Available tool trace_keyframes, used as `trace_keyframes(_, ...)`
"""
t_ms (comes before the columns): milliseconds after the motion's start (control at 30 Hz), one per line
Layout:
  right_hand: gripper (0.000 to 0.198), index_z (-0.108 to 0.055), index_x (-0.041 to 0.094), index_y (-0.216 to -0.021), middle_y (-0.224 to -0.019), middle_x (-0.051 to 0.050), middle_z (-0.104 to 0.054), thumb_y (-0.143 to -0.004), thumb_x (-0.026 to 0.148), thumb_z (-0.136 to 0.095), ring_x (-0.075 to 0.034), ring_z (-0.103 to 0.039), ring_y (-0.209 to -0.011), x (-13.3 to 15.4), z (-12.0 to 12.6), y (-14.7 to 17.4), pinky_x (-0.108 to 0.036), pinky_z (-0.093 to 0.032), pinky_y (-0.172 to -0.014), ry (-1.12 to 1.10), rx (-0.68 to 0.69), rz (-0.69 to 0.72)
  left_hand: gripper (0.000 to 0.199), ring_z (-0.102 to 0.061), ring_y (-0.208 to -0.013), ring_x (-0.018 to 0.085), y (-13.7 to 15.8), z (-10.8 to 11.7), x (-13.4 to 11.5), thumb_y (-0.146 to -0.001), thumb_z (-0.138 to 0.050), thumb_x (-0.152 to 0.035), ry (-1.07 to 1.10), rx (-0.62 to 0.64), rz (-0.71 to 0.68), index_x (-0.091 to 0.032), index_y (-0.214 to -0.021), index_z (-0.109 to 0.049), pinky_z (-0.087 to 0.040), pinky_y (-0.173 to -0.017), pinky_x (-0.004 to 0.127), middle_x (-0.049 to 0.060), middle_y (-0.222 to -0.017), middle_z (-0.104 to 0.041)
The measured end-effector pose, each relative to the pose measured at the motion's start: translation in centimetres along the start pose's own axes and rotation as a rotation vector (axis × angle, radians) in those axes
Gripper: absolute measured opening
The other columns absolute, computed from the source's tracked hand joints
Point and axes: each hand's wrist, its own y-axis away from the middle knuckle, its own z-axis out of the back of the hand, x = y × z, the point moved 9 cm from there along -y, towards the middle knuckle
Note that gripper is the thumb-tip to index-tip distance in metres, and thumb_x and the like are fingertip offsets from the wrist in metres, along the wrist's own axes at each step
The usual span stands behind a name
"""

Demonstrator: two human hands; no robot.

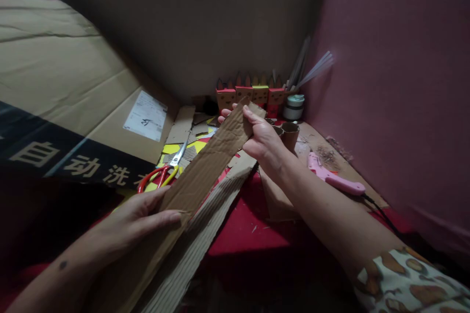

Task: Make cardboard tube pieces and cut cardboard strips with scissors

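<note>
A long strip of brown cardboard slants across the middle of the view, held in both hands. My left hand grips its lower part, thumb on top and the other fingers underneath. Near the far end, my right hand pinches the strip with the thumb on its face; some fingers are behind it. Below hangs a ribbed, pale corrugated layer; whether it belongs to the same piece I cannot tell. Scissors with red and yellow handles lie just beyond my left hand.
A large cardboard box fills the left side. Right of my forearm lies a pink glue gun with a black cord. Cardboard tubes, small decorated boxes, a lidded jar and clear sticks stand at the back on the red-covered table.
</note>
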Motion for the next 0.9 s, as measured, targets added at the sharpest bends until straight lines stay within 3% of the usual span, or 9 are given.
trace_keyframes(100,0.026,-0.061,0.021,-0.101,-0.085,-0.004,-0.068,-0.081,0.038,-0.058,-0.019,-0.064,-0.087,0.6,1.5,1.9,-0.04,-0.05,-0.083,0.352,-0.079,0.115,0.057,-0.069,-0.083,0.024,-0.6,1.9,0.2,-0.075,-0.068,-0.036,0.032,-0.08,0.068,-0.023,-0.127,-0.052,-0.055,-0.069,0.03,0.004,-0.097,-0.073)
trace_keyframes(167,0.039,-0.061,0.02,-0.111,-0.098,-0.007,-0.067,-0.076,0.039,-0.065,-0.021,-0.06,-0.099,0.5,0.8,4.4,-0.04,-0.046,-0.09,0.764,0.027,0.209,0.054,-0.068,-0.073,0.019,-1.3,3.8,-0.6,-0.075,-0.068,-0.032,-0.037,-0.209,0.029,-0.017,-0.124,-0.053,-0.052,-0.061,0.024,0.002,-0.089,-0.074)
trace_keyframes(300,0.066,-0.044,0.019,-0.136,-0.137,-0.014,-0.047,-0.074,0.023,-0.065,-0.029,-0.045,-0.123,-6.2,-2.2,11.5,-0.047,-0.039,-0.099,1.499,0.742,0.211,0.052,-0.066,-0.067,0.016,-3.8,4.8,-2.1,-0.079,-0.061,-0.032,-0.152,-0.19,-0.073,-0.007,-0.124,-0.051,-0.05,-0.06,0.024,0.003,-0.081,-0.072)
trace_keyframes(400,0.047,-0.053,0.013,-0.127,-0.134,-0.016,-0.051,-0.08,0.013,-0.054,-0.034,-0.039,-0.126,-9.7,-2.0,14.1,-0.06,-0.026,-0.103,1.9,0.93,0.389,0.064,-0.065,-0.077,0.02,-5.2,5.6,-3.3,-0.083,-0.053,-0.043,-0.365,-0.245,-0.111,0.002,-0.128,-0.044,-0.05,-0.069,0.028,0.009,-0.092,-0.07)
trace_keyframes(567,0.036,-0.054,0.01,-0.123,-0.127,-0.015,-0.057,-0.093,0.013,-0.035,-0.029,-0.047,-0.118,-10.6,-1.9,14.7,-0.058,-0.029,-0.102,2.039,0.977,0.707,0.069,-0.053,-0.111,0.03,-3.0,7.3,-6.4,-0.088,-0.04,-0.047,-0.775,-0.659,-0.239,0.008,-0.131,-0.038,-0.038,-0.096,0.042,0.02,-0.119,-0.058)
trace_keyframes(667,0.036,-0.055,0.01,-0.12,-0.121,-0.016,-0.06,-0.094,0.012,-0.031,-0.027,-0.05,-0.114,-9.2,-2.7,15.4,-0.055,-0.028,-0.105,2.042,0.94,0.901,0.06,-0.061,-0.096,0.024,-1.9,3.8,-3.8,-0.083,-0.05,-0.048,-0.541,-0.351,-0.218,-0.005,-0.124,-0.051,-0.046,-0.086,0.035,0.013,-0.11,-0.065)
trace_keyframes(733,0.035,-0.059,0.012,-0.115,-0.113,-0.014,-0.064,-0.094,0.013,-0.031,-0.025,-0.054,-0.107,-8.2,-3.8,15.2,-0.054,-0.028,-0.106,2.045,0.874,0.956,0.058,-0.059,-0.105,0.025,-0.5,0.1,-2.2,-0.074,-0.062,-0.046,-0.393,-0.119,-0.23,-0.016,-0.123,-0.055,-0.047,-0.086,0.029,0.01,-0.115,-0.065)
trace_keyframes(833,0.035,-0.064,0.015,-0.101,-0.092,-0.01,-0.068,-0.095,0.016,-0.03,-0.023,-0.059,-0.092,-7.2,-5.9,14.2,-0.053,-0.028,-0.106,2.042,0.837,0.941,0.069,-0.053,-0.116,0.03,1.4,-2.9,-1.5,-0.062,-0.074,-0.034,-0.404,-0.083,-0.288,-0.026,-0.127,-0.054,-0.044,-0.092,0.031,0.006,-0.125,-0.06)
trace_keyframes(900,0.034,-0.064,0.017,-0.1,-0.096,-0.01,-0.067,-0.094,0.014,-0.031,-0.023,-0.057,-0.1,-6.0,-7.8,14.0,-0.052,-0.025,-0.108,1.941,0.848,0.987,0.051,-0.054,-0.113,0.032,2.1,-2.9,-2.0,-0.068,-0.067,-0.031,-0.398,-0.187,-0.323,-0.022,-0.118,-0.06,-0.042,-0.096,0.037,0.007,-0.117,-0.064)
